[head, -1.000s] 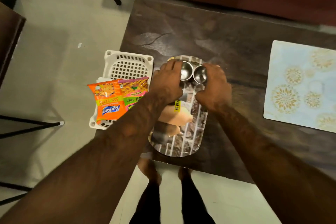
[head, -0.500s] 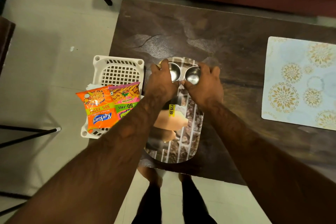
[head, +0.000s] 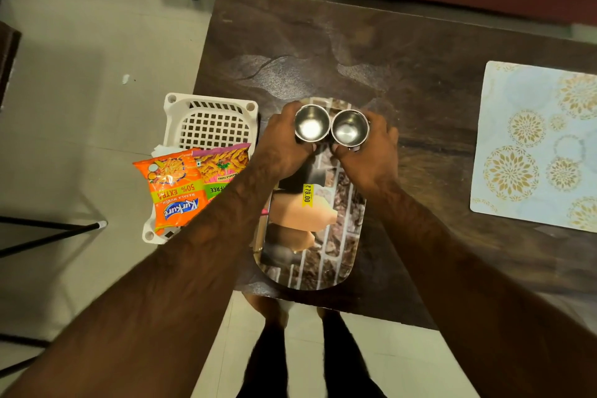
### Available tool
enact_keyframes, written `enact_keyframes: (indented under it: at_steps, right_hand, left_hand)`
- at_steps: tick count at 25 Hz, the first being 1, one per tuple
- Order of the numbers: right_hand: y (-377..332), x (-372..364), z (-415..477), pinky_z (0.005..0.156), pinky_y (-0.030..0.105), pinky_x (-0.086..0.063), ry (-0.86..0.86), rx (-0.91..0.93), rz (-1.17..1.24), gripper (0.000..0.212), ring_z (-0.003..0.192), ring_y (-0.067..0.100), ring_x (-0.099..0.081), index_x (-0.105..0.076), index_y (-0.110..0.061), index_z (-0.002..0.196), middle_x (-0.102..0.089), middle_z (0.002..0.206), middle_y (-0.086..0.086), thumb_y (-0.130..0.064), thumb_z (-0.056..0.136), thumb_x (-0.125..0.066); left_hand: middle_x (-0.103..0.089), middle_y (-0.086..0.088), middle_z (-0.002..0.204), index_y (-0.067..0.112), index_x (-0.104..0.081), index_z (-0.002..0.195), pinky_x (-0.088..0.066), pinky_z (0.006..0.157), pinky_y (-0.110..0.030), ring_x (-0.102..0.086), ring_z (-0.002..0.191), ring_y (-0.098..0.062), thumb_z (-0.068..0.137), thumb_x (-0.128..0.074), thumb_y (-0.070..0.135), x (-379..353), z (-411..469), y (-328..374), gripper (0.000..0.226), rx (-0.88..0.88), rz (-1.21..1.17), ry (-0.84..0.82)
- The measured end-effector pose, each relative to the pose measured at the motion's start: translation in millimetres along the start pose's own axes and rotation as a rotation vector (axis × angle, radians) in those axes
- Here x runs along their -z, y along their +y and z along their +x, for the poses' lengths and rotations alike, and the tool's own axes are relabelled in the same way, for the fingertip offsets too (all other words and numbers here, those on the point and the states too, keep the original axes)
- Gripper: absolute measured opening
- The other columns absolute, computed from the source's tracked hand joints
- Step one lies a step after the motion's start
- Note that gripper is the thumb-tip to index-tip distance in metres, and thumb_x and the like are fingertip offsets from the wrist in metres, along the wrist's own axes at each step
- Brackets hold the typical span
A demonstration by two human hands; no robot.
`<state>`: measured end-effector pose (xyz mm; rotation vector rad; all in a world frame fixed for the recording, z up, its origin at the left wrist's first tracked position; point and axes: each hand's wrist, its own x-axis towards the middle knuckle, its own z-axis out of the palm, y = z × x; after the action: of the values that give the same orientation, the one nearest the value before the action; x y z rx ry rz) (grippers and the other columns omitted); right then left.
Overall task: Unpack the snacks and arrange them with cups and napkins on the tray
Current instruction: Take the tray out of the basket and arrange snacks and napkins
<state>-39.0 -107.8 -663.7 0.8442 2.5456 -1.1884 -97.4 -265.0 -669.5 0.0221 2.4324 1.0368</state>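
Both hands apparently clasped, side-by-side

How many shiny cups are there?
2. The left cup is in the left hand and the right cup is in the right hand, side by side over the tray's far end. No others show.

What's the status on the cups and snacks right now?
Left hand on left cup, right hand on right cup, over tray far end. Snack packets in basket. Nothing blocking.

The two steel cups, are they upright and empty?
Upright and empty: left cup and right cup show open mouths and bare shiny bottoms.
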Motion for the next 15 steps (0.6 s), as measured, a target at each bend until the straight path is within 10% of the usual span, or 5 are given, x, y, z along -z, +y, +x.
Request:
enact_keyframes:
  at_steps: [6, 15]
  right_hand:
    - [-2.7, -2.4, 2.2, 0.107, 0.040, -0.053, 0.039, -0.007, 0.038, 0.070, 0.133, 0.025, -0.058, -0.051, -0.018, 0.145, -0.059, 0.143, 0.005, -0.026, 0.084, -0.084]
    - [-2.0, -1.9, 0.8, 0.097, 0.029, -0.048, 0.029, -0.014, 0.037, 0.081, 0.132, 0.022, -0.059, -0.042, -0.016, 0.154, -0.056, 0.149, 0.007, -0.021, 0.084, -0.084]
  left_hand:
    - [-0.069, -0.003, 0.126, 0.026, -0.044, 0.143, -0.053, 0.100, -0.043, -0.065, 0.116, -0.024, 0.075, -0.080, 0.026, 1.3, -1.5, -3.6, 0.076, -0.005, 0.005, 0.035]
    - [-0.067, -0.005, 0.128, 0.024, -0.040, 0.145, -0.052, 0.099, -0.039, -0.063, 0.117, -0.024, 0.077, -0.081, 0.025, 5.3, -1.4, -1.7, 0.079, -0.013, 0.050, 0.001]
